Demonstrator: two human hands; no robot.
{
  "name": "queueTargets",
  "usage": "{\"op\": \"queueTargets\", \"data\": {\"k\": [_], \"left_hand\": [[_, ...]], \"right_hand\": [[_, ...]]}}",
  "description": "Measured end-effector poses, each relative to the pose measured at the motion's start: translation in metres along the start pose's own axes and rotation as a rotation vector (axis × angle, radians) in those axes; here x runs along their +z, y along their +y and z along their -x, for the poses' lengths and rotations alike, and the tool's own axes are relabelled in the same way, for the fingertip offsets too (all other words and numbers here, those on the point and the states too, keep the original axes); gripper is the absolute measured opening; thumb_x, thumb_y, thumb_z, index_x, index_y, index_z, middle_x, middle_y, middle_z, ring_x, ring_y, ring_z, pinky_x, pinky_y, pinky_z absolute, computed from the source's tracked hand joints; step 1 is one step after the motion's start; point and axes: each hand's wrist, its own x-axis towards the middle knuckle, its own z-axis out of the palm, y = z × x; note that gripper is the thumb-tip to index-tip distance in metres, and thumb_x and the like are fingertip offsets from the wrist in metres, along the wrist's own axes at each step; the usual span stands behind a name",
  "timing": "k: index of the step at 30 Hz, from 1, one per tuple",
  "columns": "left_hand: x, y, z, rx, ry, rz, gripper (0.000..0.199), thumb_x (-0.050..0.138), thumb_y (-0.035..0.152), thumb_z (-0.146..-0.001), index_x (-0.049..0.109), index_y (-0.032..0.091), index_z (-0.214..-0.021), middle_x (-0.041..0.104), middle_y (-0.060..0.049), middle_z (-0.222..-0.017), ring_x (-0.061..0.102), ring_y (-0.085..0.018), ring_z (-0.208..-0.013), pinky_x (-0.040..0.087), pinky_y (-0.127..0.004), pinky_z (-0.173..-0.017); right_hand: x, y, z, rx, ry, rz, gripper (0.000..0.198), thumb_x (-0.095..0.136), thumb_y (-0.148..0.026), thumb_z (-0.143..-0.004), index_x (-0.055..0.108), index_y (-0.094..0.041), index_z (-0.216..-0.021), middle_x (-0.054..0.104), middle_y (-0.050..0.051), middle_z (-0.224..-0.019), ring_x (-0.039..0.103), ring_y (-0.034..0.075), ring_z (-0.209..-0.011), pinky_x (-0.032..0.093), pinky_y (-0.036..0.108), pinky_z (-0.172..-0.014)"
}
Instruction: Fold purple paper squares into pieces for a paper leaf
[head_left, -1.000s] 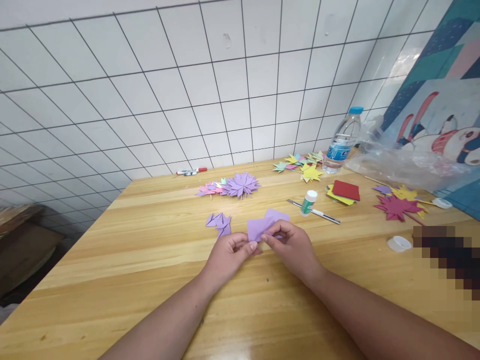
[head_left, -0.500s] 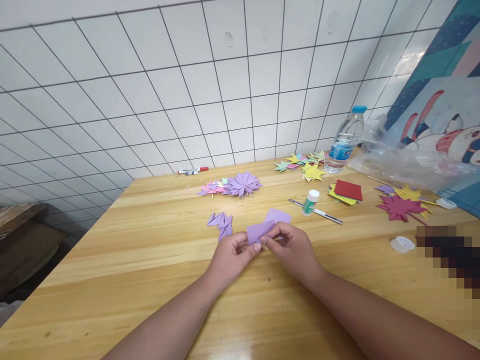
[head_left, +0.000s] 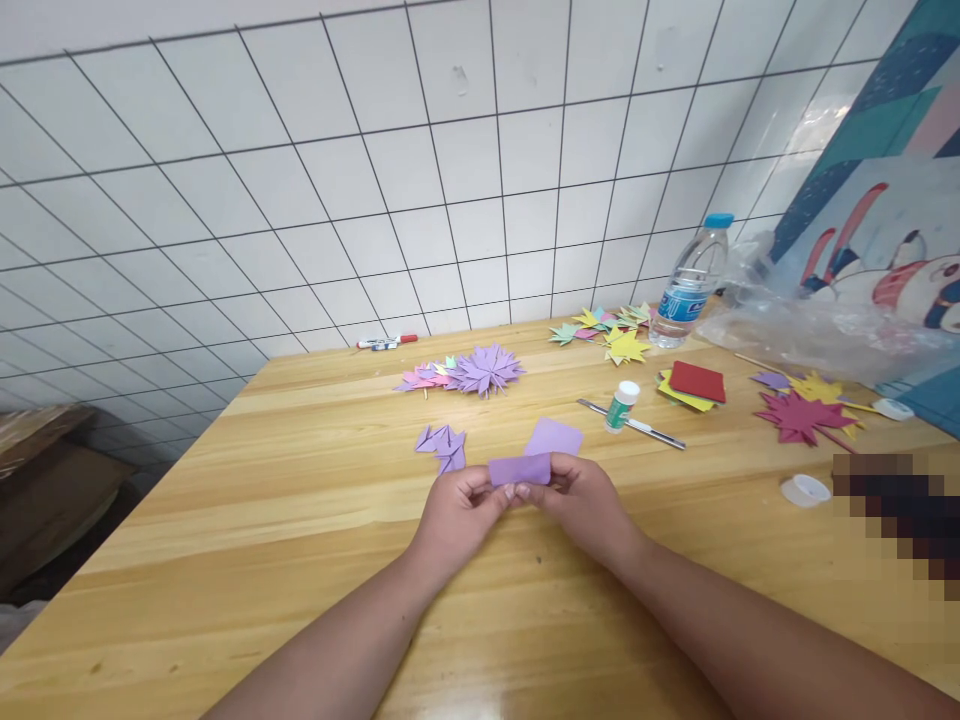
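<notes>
A piece of purple paper (head_left: 520, 470), folded into a narrow rectangle, is pinched between my two hands just above the table. My left hand (head_left: 463, 510) grips its left end, and my right hand (head_left: 581, 495) grips its right end; both thumbs meet at its lower edge. Right behind it lies a flat purple paper square (head_left: 555, 437). Several folded purple paper pieces (head_left: 445, 445) rest beyond my left hand. The fingers behind the paper are partly hidden.
Beyond my right hand are a glue bottle (head_left: 622, 407) and a utility knife (head_left: 652, 431). Farther right sit stacked coloured paper (head_left: 696, 385), a water bottle (head_left: 688, 285), a clear plastic cap (head_left: 805, 490) and a dark red paper star (head_left: 802, 415). A purple paper flower (head_left: 486, 370) lies at the back.
The purple paper has gone from a slanted, loosely bent shape to a level, narrow folded strip. My right fingers have shifted to its right end, uncovering more of the square behind.
</notes>
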Motion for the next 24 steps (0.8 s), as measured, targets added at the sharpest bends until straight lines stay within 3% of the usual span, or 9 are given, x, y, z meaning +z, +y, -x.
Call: {"op": "queueTargets", "data": {"k": [4, 10, 15, 24], "left_hand": [[-0.0015, 0.0005, -0.0004, 0.018, 0.009, -0.077, 0.021, 0.062, 0.033, -0.073, 0.067, 0.013, -0.072, 0.069, -0.004, -0.067, 0.061, -0.015, -0.059, 0.045, -0.022, -0.056], [-0.0051, -0.0013, -0.0015, 0.012, -0.02, -0.071, 0.019, 0.061, 0.031, -0.073, 0.067, 0.014, -0.074, 0.07, -0.003, -0.068, 0.063, -0.016, -0.064, 0.046, -0.023, -0.06], [-0.0079, -0.0055, -0.0026, -0.011, -0.009, -0.062, 0.019, 0.062, 0.033, -0.072, 0.066, 0.014, -0.07, 0.069, -0.003, -0.064, 0.062, -0.016, -0.06, 0.045, -0.023, -0.057], [-0.0045, 0.0018, -0.003, -0.039, -0.005, -0.011, 0.024, 0.065, 0.038, -0.069, 0.063, 0.016, -0.062, 0.069, -0.002, -0.062, 0.062, -0.015, -0.06, 0.046, -0.023, -0.059]], "right_hand": [[-0.0028, -0.003, -0.0002, 0.014, 0.024, -0.053, 0.023, 0.068, -0.04, -0.068, 0.069, -0.017, -0.068, 0.067, 0.002, -0.07, 0.061, 0.017, -0.07, 0.048, 0.03, -0.071], [-0.0065, -0.0054, 0.0001, 0.034, 0.033, 0.027, 0.038, 0.055, -0.048, -0.077, 0.066, -0.016, -0.06, 0.064, 0.003, -0.062, 0.058, 0.015, -0.064, 0.046, 0.026, -0.065], [-0.0049, -0.0069, 0.0007, -0.022, -0.061, 0.045, 0.021, 0.061, -0.038, -0.074, 0.066, -0.018, -0.075, 0.065, 0.002, -0.072, 0.06, 0.017, -0.072, 0.047, 0.027, -0.068], [-0.0078, -0.0002, -0.0021, -0.022, 0.112, 0.067, 0.023, 0.063, -0.037, -0.071, 0.057, -0.017, -0.062, 0.059, -0.001, -0.063, 0.052, 0.012, -0.06, 0.043, 0.024, -0.059]]}}
